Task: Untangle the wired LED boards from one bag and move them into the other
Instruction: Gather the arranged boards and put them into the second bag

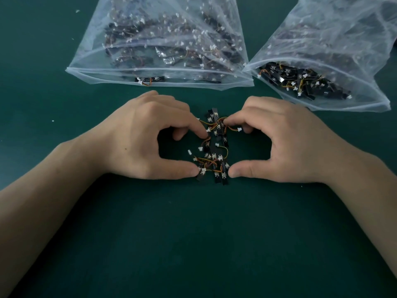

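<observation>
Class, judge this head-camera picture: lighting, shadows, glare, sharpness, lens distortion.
Head view: dim, even light; soft shadows under the left hand and right hand on the table; pale sheen on the left bag and right bag veils their contents; the tangle of LED boards between the hands is fairly sharp; the wide lens seems to splay the forearms.

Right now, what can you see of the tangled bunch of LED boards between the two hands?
The bunch of LED boards lies on the green table. Small black strips carry white connectors and are joined by looping yellow, orange and reddish wires, all tangled together. The left hand and right hand hold its sides with curled forefingers and thumbs.
</observation>
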Available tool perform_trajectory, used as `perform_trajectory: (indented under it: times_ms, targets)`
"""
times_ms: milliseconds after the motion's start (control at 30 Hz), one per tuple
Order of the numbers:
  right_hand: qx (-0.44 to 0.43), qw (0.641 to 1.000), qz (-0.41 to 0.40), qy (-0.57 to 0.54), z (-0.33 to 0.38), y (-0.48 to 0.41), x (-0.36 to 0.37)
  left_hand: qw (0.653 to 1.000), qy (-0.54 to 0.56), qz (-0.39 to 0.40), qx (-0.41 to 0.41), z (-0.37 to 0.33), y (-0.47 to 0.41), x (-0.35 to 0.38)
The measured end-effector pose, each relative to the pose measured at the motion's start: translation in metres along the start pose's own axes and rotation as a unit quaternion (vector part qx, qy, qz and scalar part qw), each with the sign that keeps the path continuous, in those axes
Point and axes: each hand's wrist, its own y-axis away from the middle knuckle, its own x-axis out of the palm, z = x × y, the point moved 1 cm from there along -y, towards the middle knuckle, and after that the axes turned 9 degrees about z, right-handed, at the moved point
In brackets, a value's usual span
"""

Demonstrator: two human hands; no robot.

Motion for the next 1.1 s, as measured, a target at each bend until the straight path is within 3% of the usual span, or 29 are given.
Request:
perform_trajectory:
  times_ms: [433, 733, 1100]
  targets:
    - [0.004, 0.999, -0.026, -0.021, -0.001, 0.001, 0.000, 1.000, -0.029, 0.009, -0.006, 0.001, -0.001, 0.000]
    - [0.110, 0.981, -0.144, -0.070, 0.014, -0.012, 0.015, 0.994, -0.114, -0.003, 0.000, -0.015, -0.009, 0.012]
    - [0.122, 0.968, -0.185, -0.118, 0.007, -0.012, 0.016, 0.997, -0.049, -0.044, 0.033, -0.019, -0.008, 0.013]
